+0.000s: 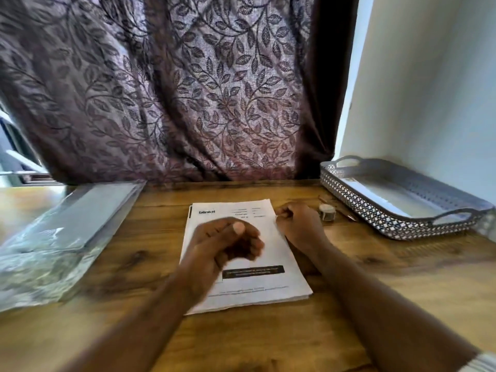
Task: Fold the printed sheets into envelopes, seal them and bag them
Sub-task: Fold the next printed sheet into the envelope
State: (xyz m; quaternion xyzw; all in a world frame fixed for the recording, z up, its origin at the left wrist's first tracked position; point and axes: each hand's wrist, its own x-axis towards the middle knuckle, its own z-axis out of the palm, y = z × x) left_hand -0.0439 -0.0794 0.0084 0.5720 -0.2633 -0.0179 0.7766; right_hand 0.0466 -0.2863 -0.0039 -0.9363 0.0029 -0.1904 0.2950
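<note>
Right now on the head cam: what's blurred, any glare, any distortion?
Head view: the left hand is motion-blurred over the printed sheets; the right hand at their right edge is sharper. Head view: fine print is unreadable, only the blinkit logo reads. Head view: daylight glares off the clear plastic bags at left. Head view: the wide-angle lens bows the curtain and wall.

Bare table (134, 259) between plastic bags (61, 232) and sheets (255, 208), tray (375, 218) crowding far right

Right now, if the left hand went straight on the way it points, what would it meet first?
Probably the right hand, resting at the edge of the white printed paper stack; the left hand hovers above it, so depth is uncertain.
</note>
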